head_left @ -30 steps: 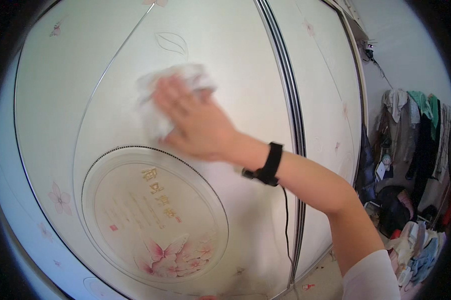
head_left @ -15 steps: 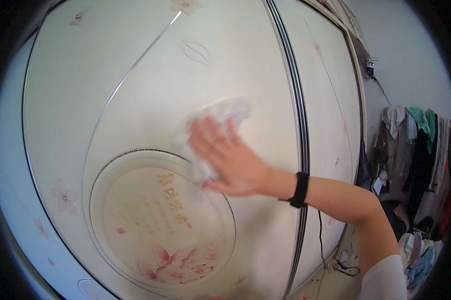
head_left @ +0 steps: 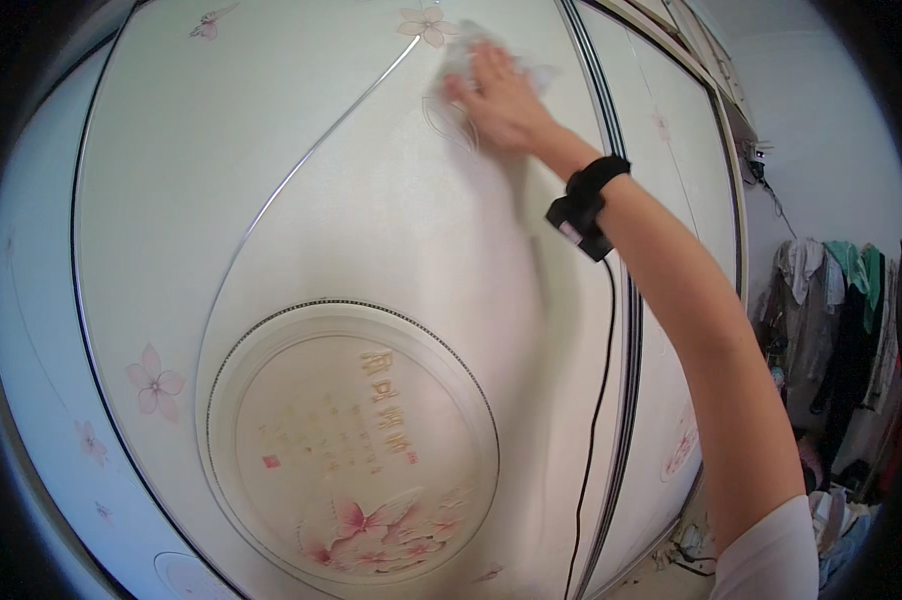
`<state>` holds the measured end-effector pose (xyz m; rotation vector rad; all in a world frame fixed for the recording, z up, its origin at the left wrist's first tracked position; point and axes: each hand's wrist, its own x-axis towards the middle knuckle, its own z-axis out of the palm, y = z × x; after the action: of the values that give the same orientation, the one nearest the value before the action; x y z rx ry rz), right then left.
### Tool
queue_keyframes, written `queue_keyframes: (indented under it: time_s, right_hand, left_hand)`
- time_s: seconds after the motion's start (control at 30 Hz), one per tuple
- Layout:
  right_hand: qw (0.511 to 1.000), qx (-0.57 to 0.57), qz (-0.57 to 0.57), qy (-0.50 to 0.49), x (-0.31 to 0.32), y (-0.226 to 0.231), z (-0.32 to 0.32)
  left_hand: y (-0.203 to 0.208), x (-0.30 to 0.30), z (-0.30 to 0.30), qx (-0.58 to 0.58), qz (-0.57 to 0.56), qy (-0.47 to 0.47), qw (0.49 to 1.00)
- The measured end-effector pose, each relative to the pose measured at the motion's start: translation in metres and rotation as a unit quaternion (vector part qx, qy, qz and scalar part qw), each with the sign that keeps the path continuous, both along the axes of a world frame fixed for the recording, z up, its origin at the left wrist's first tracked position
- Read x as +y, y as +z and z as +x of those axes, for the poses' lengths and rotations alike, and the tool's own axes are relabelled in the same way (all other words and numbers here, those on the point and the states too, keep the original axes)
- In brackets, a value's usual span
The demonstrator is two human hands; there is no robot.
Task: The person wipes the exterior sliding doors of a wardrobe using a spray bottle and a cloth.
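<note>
My right hand (head_left: 506, 108) is raised high against a pale sliding wardrobe door (head_left: 371, 220), palm down on a white cloth (head_left: 464, 50). Parts of the cloth show past my fingers; it is blurred and lies flat between hand and door. A printed pink flower (head_left: 429, 27) is just left of the cloth, and a thin leaf outline (head_left: 449, 122) is below it. On my wrist sits a black band with a small black box (head_left: 581, 222), from which a cable (head_left: 596, 420) hangs down. My left hand is out of view.
A round framed panel (head_left: 351, 450) with raised lettering and pink butterflies takes up the lower door. Dark metal strips (head_left: 631, 400) run down the door's right edge beside another panel. Clothes (head_left: 841, 300) hang at the far right, with more piled below. Cables (head_left: 693, 560) lie on the floor.
My right hand and the cloth have swept up and slightly right, from just above the round panel to near the door's top. The view has shifted slightly left.
</note>
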<state>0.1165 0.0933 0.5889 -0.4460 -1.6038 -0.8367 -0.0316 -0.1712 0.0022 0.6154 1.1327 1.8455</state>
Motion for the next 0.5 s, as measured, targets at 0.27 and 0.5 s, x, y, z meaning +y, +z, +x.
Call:
queue_keyframes:
  time_s: [0.27, 0.5]
  right_hand:
    - [0.983, -0.125, 0.12, 0.053, -0.027, -0.043, -0.048]
    - [0.896, -0.4, 0.147, 0.124, -0.069, -0.156, -0.058]
  left_hand:
    - [0.001, 0.002, 0.001, -0.114, -0.021, 0.049, 0.992]
    - [0.03, 0.007, 0.014, -0.064, -0.058, 0.028, 0.996]
